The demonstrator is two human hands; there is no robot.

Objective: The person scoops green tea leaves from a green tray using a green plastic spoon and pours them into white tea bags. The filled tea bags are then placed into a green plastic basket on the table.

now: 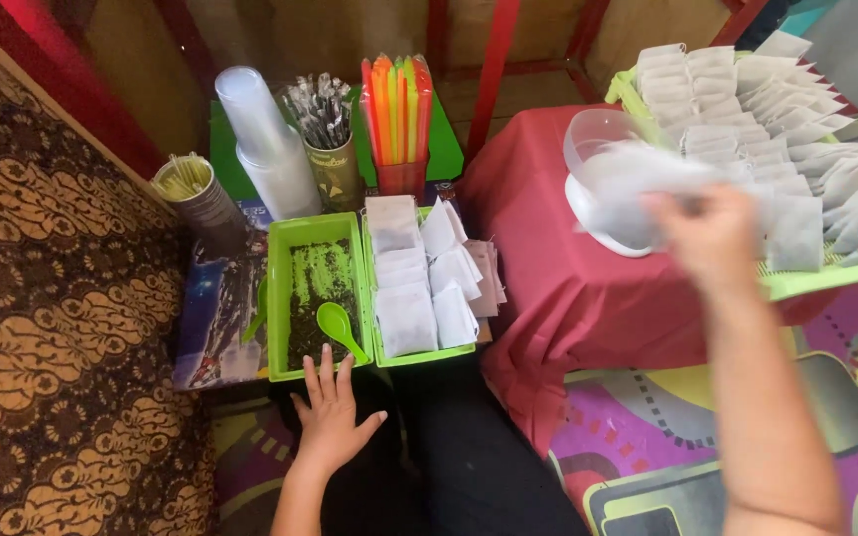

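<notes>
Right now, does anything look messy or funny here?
A bit. In the narrower green tray the white sachets lie tilted and overlapping, and some hang over its right edge. The green spoon sits in the dark loose stuff of the green bin. The right hand is blurred, holding a white sachet.

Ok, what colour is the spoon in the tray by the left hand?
Bright green, like its tray; the spoon lies just beyond the left hand, clearest in the head view.

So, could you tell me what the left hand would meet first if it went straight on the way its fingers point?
Probably the near rim of the green tray of dark loose material: the left hand points at it, with the green spoon just beyond.
</notes>
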